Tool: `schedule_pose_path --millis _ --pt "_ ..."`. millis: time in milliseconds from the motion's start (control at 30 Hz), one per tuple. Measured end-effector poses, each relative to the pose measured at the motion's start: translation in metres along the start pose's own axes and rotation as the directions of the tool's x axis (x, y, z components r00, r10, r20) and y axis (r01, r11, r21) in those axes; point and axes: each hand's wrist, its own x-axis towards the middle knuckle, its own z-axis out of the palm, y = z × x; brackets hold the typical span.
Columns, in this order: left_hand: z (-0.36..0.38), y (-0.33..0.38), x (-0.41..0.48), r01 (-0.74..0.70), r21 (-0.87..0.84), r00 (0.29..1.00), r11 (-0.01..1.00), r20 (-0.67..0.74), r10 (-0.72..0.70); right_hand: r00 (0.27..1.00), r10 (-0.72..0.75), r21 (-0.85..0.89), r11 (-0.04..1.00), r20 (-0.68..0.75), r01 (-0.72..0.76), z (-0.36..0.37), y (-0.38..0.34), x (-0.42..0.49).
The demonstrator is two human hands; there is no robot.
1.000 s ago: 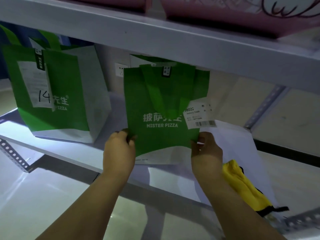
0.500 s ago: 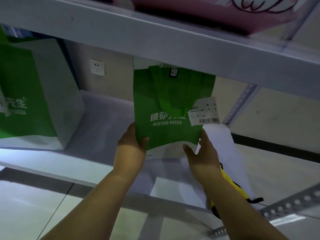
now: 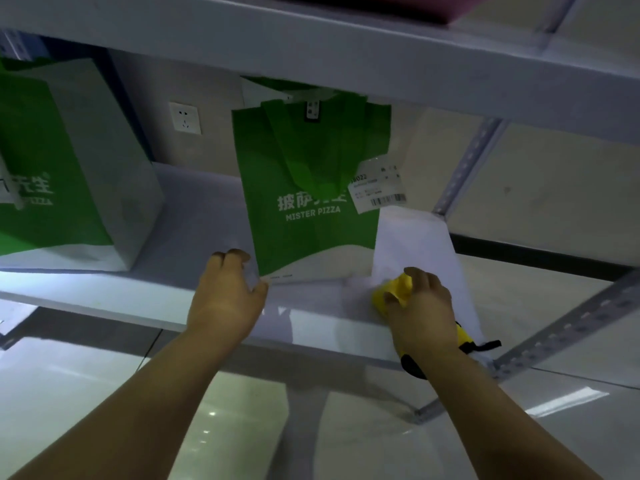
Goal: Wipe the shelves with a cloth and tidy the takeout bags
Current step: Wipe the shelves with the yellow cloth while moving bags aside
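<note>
The right hand (image 3: 420,306) had quit the green bag (image 3: 311,202), which stood just beyond and left of its fingers, and curled round the yellow cloth (image 3: 391,294), while the left hand (image 3: 225,296) stayed curled at the bag's corner, grip unclear, so wiping looked next.

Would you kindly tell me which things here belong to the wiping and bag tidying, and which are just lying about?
Job: yellow cloth, Mister Pizza bag, second green bag, shelf.
Lying about: wall socket, white sheet.
</note>
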Motion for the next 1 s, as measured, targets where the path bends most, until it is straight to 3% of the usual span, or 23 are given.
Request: schedule_pose_path --millis 100,267,500,700,833,1000 --pt "0.0 0.001 -0.013 -0.077 0.057 0.996 0.995 0.049 0.074 0.998 0.049 -0.129 0.991 0.045 -0.043 -0.001 0.011 -0.006" --pt "-0.004 0.005 -0.03 -0.152 0.107 0.985 0.983 0.098 0.141 0.998 -0.056 -0.078 0.995 -0.001 0.056 0.001 0.007 -0.022" --pt "-0.046 -0.014 -0.06 -0.1 0.152 0.992 0.983 0.085 0.088 0.976 -0.218 0.139 0.967 0.011 0.214 0.009 -0.035 -0.048" --pt "-0.085 -0.07 -0.067 0.032 0.076 0.999 0.997 -0.034 -0.03 0.946 -0.325 0.173 0.932 0.001 0.319 0.028 -0.092 -0.068" --pt "-0.112 -0.129 -0.054 0.011 0.204 1.0 0.979 0.005 -0.012 0.934 -0.356 0.174 0.922 0.032 0.345 0.054 -0.145 -0.078" --pt "-0.151 -0.187 -0.018 0.068 0.123 0.994 0.99 -0.093 -0.057 0.925 -0.376 0.213 0.91 0.057 0.357 0.092 -0.225 -0.087"
